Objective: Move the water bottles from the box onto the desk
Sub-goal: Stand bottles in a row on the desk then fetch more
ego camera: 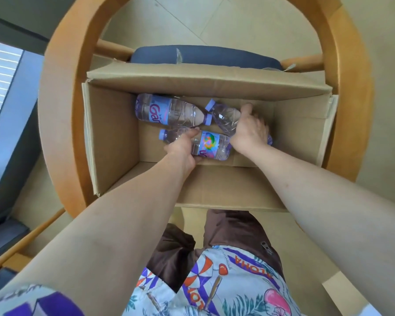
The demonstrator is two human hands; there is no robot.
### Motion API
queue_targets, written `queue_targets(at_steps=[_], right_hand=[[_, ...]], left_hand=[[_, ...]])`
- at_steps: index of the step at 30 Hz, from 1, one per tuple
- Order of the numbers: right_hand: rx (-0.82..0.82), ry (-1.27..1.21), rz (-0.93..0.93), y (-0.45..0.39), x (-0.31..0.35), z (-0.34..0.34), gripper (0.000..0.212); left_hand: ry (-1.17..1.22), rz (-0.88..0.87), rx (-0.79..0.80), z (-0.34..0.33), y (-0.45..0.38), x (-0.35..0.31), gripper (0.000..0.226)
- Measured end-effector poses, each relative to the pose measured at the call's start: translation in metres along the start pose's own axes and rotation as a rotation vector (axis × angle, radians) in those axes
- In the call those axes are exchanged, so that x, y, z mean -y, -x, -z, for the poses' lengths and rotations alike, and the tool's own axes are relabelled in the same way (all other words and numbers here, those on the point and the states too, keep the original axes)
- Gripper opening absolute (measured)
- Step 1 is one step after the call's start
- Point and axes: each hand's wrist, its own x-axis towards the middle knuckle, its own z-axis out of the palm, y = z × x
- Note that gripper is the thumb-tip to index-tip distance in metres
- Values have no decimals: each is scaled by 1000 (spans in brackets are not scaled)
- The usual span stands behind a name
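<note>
Down inside the cardboard box, which sits on a wooden chair, three water bottles lie flat. Farthest, the big bottle rests untouched. Left hand curls its grip around the near bottle, long axis running left-right; right hand wraps the slanted bottle. No table shows.

Purple caps and blue labels are borne by the clear bottles. The box is plain brown. The shirt is printed with palms.
</note>
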Motion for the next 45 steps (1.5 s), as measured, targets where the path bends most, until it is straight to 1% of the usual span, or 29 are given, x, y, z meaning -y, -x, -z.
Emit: queue_targets(at_steps=[2,5,7,9,11,14,16,17,18,19,21,23,26,30,33,37,39,40,43,45], right_hand=[[25,-6,-36,2,-2,-1,74],[100,-16,-92,15,-5,-7,90],[120,-35,-120,25,-6,-12,98],[117,-63,-118,32,-4,-14,97],[120,-71,-87,38,0,-11,94],[103,-79,-48,45,8,-4,85],[73,-92,-23,55,13,3,75],[57,-105,-11,61,15,7,73],[43,-117,-1,67,18,11,73],[32,-127,7,74,20,15,74],[12,-155,25,89,26,23,75],[-16,-195,41,104,34,32,75],[-83,-240,72,131,50,46,78],[-182,-296,139,172,67,71,72],[-281,-367,166,203,82,93,69],[-398,-459,212,241,106,125,70],[-464,-507,260,257,120,141,69],[-493,-528,294,264,127,149,68],[-522,-576,400,281,148,174,69],[-526,-572,472,289,162,190,73]], left_hand=[[8,-26,-14,3,1,-3,70],[-39,-62,-54,9,5,-6,71],[-48,-71,-66,16,8,-7,75],[-32,-85,-65,22,11,-7,76],[-55,-98,-32,26,17,-7,75],[-134,-101,18,31,25,-11,67],[-142,-131,42,38,40,-15,50],[-145,-152,55,41,48,-18,40],[-153,-166,72,45,57,-21,35],[-160,-184,94,49,66,-25,40],[-176,-249,140,57,82,-32,60],[-208,-344,180,66,101,-39,64],[-237,-493,255,80,129,-51,54],[-302,-613,338,104,168,-66,34],[-324,-687,387,125,202,-77,34],[-201,-783,515,149,247,-96,37],[-146,-827,534,160,270,-105,43],[-126,-851,526,166,281,-109,41],[-50,-928,487,185,314,-119,22],[9,-968,461,199,335,-124,15]])
